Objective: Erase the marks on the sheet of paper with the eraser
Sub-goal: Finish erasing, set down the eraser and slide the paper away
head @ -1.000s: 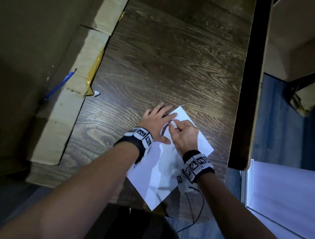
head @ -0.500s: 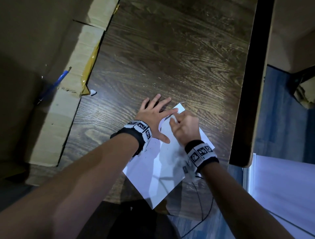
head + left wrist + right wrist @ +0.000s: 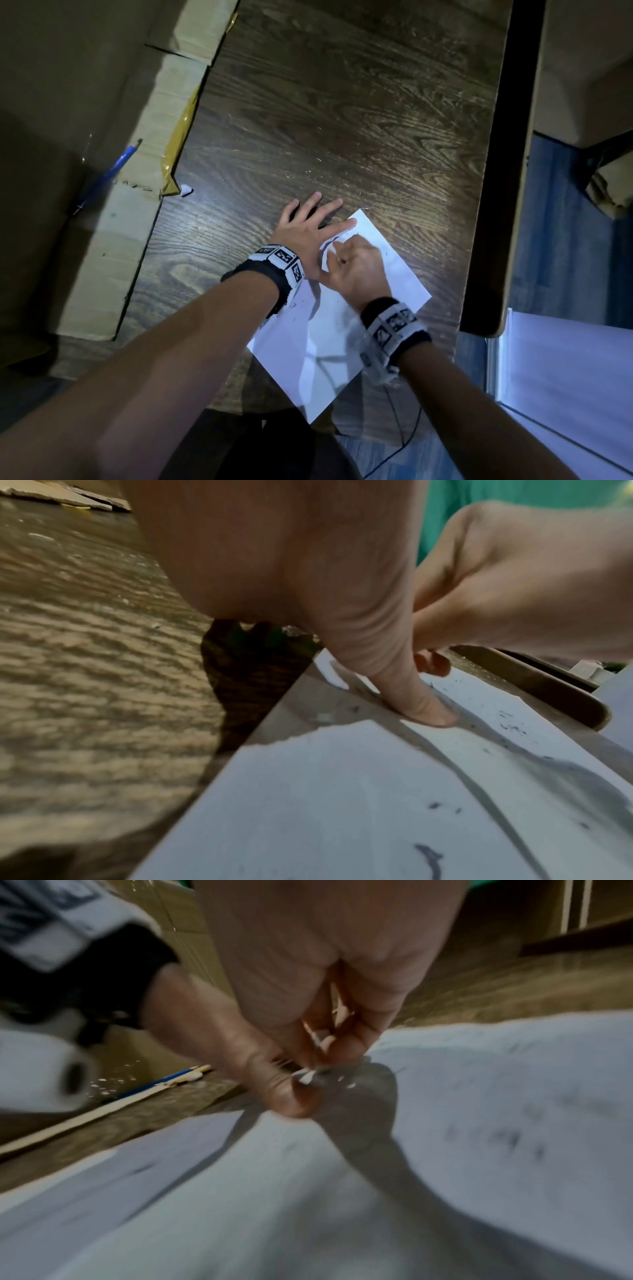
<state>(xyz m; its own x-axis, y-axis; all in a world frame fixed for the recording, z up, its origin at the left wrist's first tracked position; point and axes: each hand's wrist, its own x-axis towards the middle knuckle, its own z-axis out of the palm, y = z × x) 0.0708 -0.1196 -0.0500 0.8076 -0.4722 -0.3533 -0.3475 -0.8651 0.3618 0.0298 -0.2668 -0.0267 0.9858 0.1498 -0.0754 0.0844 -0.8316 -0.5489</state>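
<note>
A white sheet of paper lies at an angle on the dark wooden table. My left hand lies flat with spread fingers on the sheet's far left corner, thumb pressing the paper. My right hand is curled over the sheet just right of it, its fingertips pinching a small white eraser down on the paper. Faint dark pencil marks and smudges show on the sheet. In the head view the eraser is hidden under my fingers.
A flattened cardboard box lies along the table's left side with a blue pen on it. A small white scrap sits near the cardboard edge. A dark table edge runs down the right, with floor beyond it.
My right hand has shifted slightly left and toward me on the sheet, closer to my left thumb, still rubbing. The left hand stays pressed on the paper.
</note>
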